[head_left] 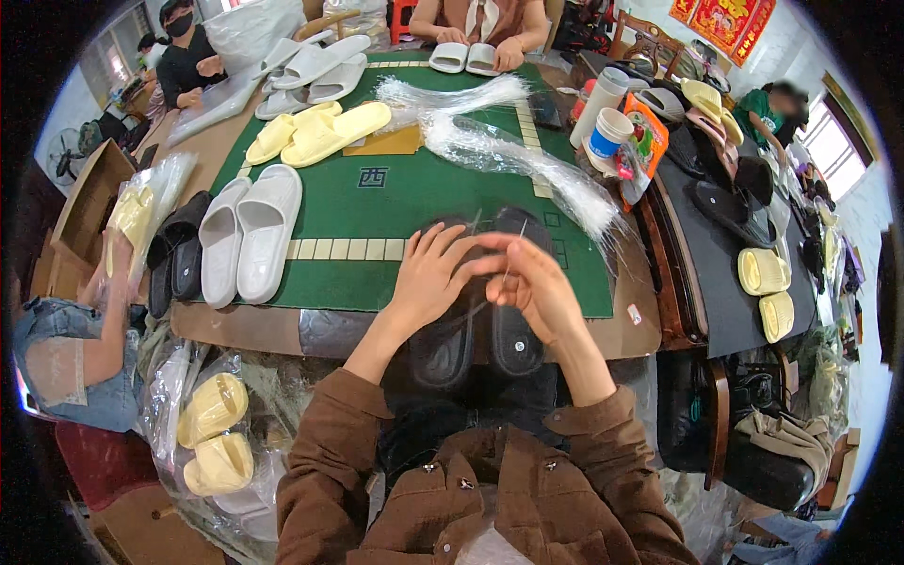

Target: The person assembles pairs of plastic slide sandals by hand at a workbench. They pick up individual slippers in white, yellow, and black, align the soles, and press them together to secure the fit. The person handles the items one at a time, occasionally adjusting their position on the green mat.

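Above a pair of black slide slippers, the right one point(517, 347) and the left one point(442, 350), my two hands meet at their fingertips. My right hand point(541, 287) is closed in a pinch on a thin clear plastic strand point(522, 229). From the left, the thumb and index finger of my left hand point(431, 275) come together at the same strand, while its other fingers spread out. The hands partly cover the slippers, which lie toe-end near me at the table edge. Exactly how the strand runs between the fingertips is hard to see.
The green mat point(358, 209) carries white slippers point(267, 235), yellow slippers point(335, 133) and bundled clear strands point(513, 155). A paper cup point(610, 137) stands right. Co-workers' hands hold white slippers point(465, 58) opposite and bagged yellow slippers point(130, 218) at left. More slippers point(764, 273) lie on the right table.
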A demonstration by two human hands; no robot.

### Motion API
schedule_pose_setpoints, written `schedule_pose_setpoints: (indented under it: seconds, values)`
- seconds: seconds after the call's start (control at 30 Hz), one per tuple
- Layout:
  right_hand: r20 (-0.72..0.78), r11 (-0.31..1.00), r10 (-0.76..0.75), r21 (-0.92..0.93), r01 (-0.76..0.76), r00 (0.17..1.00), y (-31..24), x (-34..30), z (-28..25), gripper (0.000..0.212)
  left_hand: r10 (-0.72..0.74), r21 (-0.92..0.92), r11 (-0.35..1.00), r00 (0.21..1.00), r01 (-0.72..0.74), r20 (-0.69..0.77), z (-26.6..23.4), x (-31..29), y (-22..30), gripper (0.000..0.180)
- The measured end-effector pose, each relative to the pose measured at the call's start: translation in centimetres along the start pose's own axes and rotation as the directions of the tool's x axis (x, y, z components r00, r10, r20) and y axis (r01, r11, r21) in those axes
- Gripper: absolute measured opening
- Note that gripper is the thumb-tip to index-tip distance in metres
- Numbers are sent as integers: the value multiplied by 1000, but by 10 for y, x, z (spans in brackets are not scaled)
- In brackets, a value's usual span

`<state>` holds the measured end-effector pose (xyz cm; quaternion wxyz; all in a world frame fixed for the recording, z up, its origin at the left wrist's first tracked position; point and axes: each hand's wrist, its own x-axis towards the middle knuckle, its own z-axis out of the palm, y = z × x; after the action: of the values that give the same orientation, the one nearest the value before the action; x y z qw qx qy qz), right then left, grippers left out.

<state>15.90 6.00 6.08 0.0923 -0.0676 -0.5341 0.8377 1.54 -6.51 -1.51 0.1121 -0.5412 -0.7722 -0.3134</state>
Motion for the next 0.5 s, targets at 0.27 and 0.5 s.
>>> schedule_pose_setpoints:
  seconds: [0.27,0.5]
  values:
    - [-271,999,-47,-3,48,961,63,-17,-44,37,74,-97,991,988,-88,-133,-17,-7,24,41]
    - [-246,964,-263,-19,266,933,34,-18,-30,36,-47,-390,917,951,-80,-305,-27,-15,61,38]
